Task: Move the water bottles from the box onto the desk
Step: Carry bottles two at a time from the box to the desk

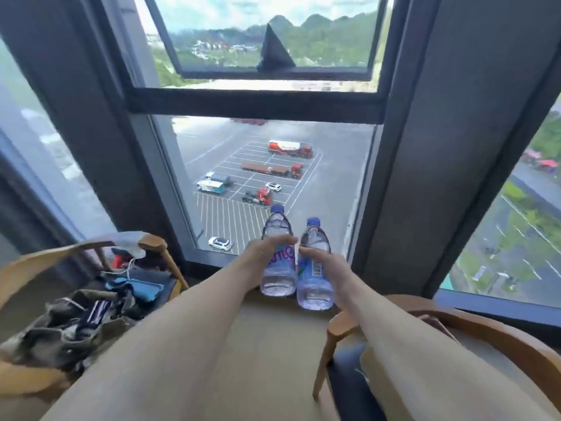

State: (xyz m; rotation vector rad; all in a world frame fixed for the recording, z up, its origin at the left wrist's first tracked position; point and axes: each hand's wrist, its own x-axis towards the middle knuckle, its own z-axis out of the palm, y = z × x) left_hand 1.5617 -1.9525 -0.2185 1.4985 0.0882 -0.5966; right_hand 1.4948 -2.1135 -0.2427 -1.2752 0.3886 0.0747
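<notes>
Left hand [263, 250] clamped on left bottle [277, 262], right hand [326, 262] on right bottle [314, 268], both held upright near window [273, 165]. Prob. full, heavy-ish, slippery plastic; hold at label mid-body.

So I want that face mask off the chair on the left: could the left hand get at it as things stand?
Probably not yet. The left hand grips a water bottle, so it isn't free. The path to the face mask on the chair looks open once the bottle is set down.
</notes>
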